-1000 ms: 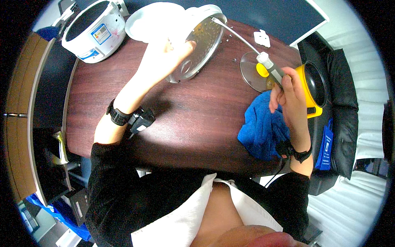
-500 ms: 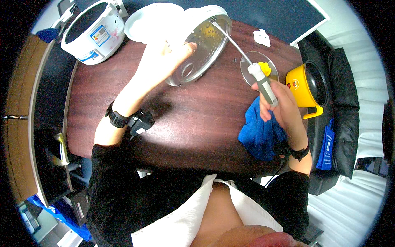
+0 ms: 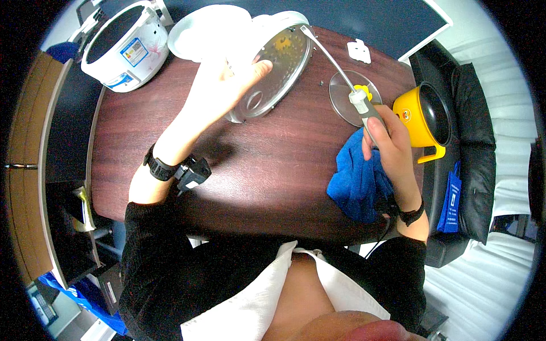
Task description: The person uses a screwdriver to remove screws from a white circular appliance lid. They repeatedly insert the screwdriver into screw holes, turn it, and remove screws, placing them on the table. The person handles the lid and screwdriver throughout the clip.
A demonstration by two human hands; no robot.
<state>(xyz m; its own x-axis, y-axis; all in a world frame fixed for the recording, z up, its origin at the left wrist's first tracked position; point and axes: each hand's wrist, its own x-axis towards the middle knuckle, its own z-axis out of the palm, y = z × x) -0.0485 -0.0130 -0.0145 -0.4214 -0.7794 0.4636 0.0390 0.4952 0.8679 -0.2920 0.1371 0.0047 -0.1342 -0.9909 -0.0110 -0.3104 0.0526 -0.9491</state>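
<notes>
My left hand [image 3: 224,88] grips a round pot lid [image 3: 287,62] by its edge, thumb on the metal inner side. The lid is tilted, with a pale rim, small bumps or holes, and an oval opening near its lower end. In my right hand [image 3: 389,139] is a screwdriver [image 3: 335,63] with a grey and white handle and a long metal shaft. Its tip lies at the lid's upper right rim; whether it touches cannot be made out. Below the right hand a blue cloth [image 3: 355,184] is bunched on the table.
A white pot body [image 3: 128,59] stands at the far left, beside a white round piece [image 3: 199,34]. A clear disc [image 3: 343,98] with a yellow piece, a white flat part [image 3: 358,51] and a yellow pot [image 3: 412,116] are on the right. The brown table [image 3: 273,170] lies below.
The screwdriver tip has shifted from the lid's inner side out to its rim. My right hand has moved slightly right, and the lid has turned a little in my left hand.
</notes>
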